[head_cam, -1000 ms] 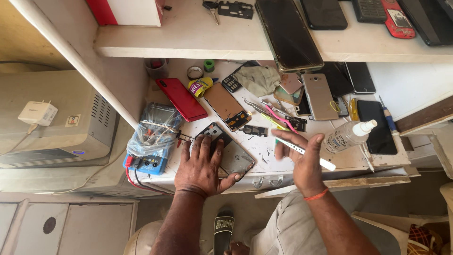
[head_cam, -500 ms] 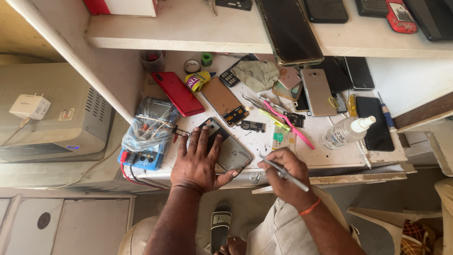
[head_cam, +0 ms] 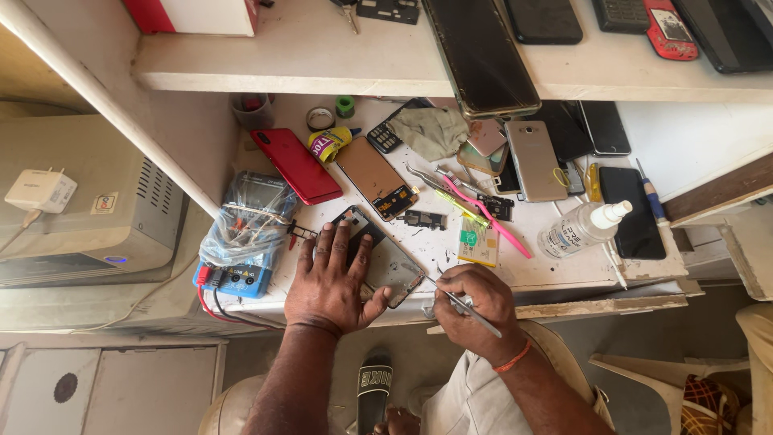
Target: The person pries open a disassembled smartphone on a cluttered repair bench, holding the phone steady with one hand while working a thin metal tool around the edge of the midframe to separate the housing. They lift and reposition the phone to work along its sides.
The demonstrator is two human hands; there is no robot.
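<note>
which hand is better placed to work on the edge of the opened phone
Right. The right hand already holds thin metal tweezers, tip at the corner of the opened dark phone. The left hand lies flat on it, pinning it down.

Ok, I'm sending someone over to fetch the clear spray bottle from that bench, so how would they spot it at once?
Start at the white workbench under the shelf and go to its right end, well right of the right hand. The spray bottle lies on its side there, between a pink tool and a black phone. It is the only see-through, round-bodied thing among flat phones.
</note>
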